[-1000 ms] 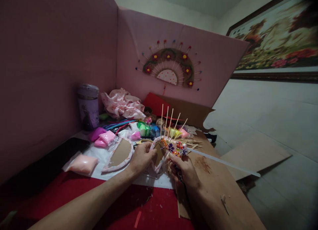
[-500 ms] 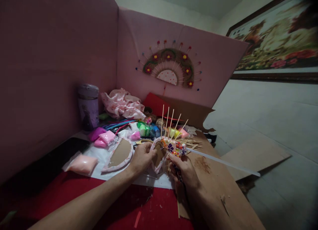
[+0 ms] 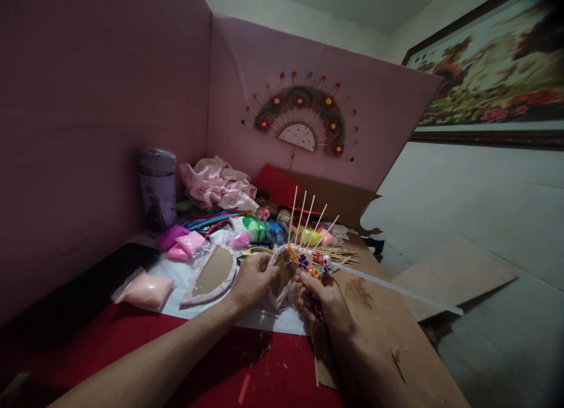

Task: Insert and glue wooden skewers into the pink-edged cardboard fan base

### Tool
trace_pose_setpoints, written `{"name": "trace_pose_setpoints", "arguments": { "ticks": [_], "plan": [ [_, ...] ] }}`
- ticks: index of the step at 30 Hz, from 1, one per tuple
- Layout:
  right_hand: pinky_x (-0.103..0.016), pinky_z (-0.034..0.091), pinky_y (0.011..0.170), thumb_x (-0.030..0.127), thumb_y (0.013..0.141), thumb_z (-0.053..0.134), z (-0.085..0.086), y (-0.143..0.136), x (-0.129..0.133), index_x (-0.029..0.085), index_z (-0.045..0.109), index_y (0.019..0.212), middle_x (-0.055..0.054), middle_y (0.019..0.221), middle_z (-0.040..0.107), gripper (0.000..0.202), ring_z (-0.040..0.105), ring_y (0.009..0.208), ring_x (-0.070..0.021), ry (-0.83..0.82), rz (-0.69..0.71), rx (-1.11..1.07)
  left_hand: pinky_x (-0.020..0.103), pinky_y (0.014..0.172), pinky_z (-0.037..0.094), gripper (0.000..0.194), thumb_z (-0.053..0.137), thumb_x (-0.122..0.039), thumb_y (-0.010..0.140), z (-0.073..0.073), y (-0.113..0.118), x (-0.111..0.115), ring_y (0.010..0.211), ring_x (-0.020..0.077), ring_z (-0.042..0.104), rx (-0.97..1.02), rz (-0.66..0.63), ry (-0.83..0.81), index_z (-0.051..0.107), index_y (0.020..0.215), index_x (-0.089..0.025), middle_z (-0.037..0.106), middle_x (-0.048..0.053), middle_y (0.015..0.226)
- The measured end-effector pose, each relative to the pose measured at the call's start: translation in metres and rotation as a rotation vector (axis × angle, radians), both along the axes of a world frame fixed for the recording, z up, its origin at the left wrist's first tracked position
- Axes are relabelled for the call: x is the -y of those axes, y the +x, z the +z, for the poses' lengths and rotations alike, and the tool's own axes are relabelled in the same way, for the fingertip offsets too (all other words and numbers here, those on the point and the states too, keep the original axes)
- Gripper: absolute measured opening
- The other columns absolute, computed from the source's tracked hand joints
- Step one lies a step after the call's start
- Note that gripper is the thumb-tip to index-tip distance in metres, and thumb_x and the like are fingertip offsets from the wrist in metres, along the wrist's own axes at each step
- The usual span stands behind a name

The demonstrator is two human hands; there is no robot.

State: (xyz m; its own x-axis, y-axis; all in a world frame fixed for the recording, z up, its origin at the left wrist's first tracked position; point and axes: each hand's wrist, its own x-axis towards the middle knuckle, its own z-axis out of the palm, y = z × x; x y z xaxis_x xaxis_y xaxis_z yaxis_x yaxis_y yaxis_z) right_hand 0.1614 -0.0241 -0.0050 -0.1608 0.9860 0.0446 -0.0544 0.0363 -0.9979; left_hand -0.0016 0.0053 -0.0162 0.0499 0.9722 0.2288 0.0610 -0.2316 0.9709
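My left hand (image 3: pixel 254 280) is closed on the edge of a cardboard half-circle (image 3: pixel 279 284) rimmed with pale pink fabric. Several thin wooden sticks (image 3: pixel 312 211) rise from its far side. My right hand (image 3: pixel 326 302) grips a flower-patterned glue gun (image 3: pixel 314 261), its tip against the cardboard near the sticks. A long translucent glue stick (image 3: pixel 396 287) juts out of the gun's back to the right. Left of my hands lies a second fabric-edged cardboard half-circle (image 3: pixel 214 273), flat on a white sheet. My fingers hide part of the held piece and the gun's handle.
Bags of coloured clay (image 3: pixel 259 228), a purple tumbler (image 3: pixel 157 187) and crumpled pink cloth (image 3: pixel 220 184) stand along the back. Loose sticks (image 3: pixel 346 255) lie by the glue gun. A bag of peach clay (image 3: pixel 145 290) is at left. A decorated fan shape (image 3: pixel 299 117) hangs on the pink panel.
The sticks on the held half-circle have tilted slightly to the right. Both hands keep nearly the same place and grip.
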Motion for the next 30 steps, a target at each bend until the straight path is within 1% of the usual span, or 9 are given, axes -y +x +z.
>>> {"name": "trace_pose_setpoints", "arguments": {
  "ticks": [6, 12, 16, 19, 26, 30],
  "plan": [
    [-0.019, 0.026, 0.029, 0.050, 0.079, 0.059, -0.0023, 0.0005, -0.0011, 0.016, 0.057, 0.072, 0.006, 0.042, 0.044, 0.035, 0.037, 0.029, -0.0062, -0.015, -0.002, -0.041, 0.027, 0.059, 0.046, 0.015, 0.059, -0.025, 0.065, 0.0061, 0.0007, 0.0038, 0.066, 0.0191, 0.061, -0.019, -0.001, -0.013, 0.068, 0.072, -0.015, 0.069, 0.005, 0.069],
    [-0.018, 0.024, 0.031, 0.048, 0.081, 0.057, -0.0015, 0.0004, -0.0001, 0.017, 0.055, 0.073, 0.007, 0.044, 0.043, 0.033, 0.036, 0.030, -0.0052, -0.030, -0.027, -0.058, 0.027, 0.060, 0.046, 0.015, 0.059, -0.023, 0.065, 0.0091, 0.0004, 0.0055, 0.066, 0.0185, 0.061, -0.026, -0.006, -0.015, 0.069, 0.073, -0.015, 0.068, 0.005, 0.069],
    [-0.018, 0.021, 0.032, 0.048, 0.081, 0.056, 0.0027, -0.0016, 0.0026, 0.016, 0.055, 0.074, 0.007, 0.045, 0.044, 0.032, 0.035, 0.030, -0.0043, -0.048, -0.022, -0.080, 0.028, 0.061, 0.045, 0.015, 0.058, -0.024, 0.065, 0.0095, 0.0004, 0.0061, 0.067, 0.0189, 0.061, -0.039, -0.027, -0.003, 0.069, 0.072, -0.016, 0.068, 0.004, 0.069],
    [-0.018, 0.021, 0.031, 0.047, 0.081, 0.056, 0.0047, -0.0031, 0.0041, 0.016, 0.055, 0.074, 0.007, 0.044, 0.044, 0.031, 0.034, 0.030, -0.0040, -0.048, -0.050, -0.098, 0.027, 0.060, 0.044, 0.015, 0.057, -0.023, 0.066, 0.0087, 0.0004, 0.0060, 0.066, 0.0186, 0.060, -0.058, -0.024, 0.008, 0.069, 0.071, -0.016, 0.068, 0.004, 0.068],
    [-0.017, 0.022, 0.029, 0.048, 0.080, 0.058, 0.0021, -0.0015, 0.0024, 0.015, 0.056, 0.074, 0.008, 0.043, 0.043, 0.034, 0.035, 0.027, -0.0046, -0.051, -0.023, -0.102, 0.026, 0.058, 0.043, 0.015, 0.057, -0.022, 0.065, 0.0080, 0.0002, 0.0058, 0.064, 0.0178, 0.059, -0.084, 0.017, 0.003, 0.070, 0.071, -0.018, 0.067, 0.003, 0.066],
    [-0.017, 0.022, 0.030, 0.048, 0.080, 0.058, 0.0017, -0.0027, 0.0023, 0.015, 0.056, 0.072, 0.008, 0.041, 0.041, 0.034, 0.035, 0.027, -0.0047, -0.034, -0.036, -0.110, 0.026, 0.058, 0.043, 0.016, 0.057, -0.024, 0.066, 0.0082, -0.0003, 0.0059, 0.065, 0.0181, 0.059, -0.089, 0.028, 0.007, 0.070, 0.072, -0.017, 0.068, 0.003, 0.067]
  ]
}}
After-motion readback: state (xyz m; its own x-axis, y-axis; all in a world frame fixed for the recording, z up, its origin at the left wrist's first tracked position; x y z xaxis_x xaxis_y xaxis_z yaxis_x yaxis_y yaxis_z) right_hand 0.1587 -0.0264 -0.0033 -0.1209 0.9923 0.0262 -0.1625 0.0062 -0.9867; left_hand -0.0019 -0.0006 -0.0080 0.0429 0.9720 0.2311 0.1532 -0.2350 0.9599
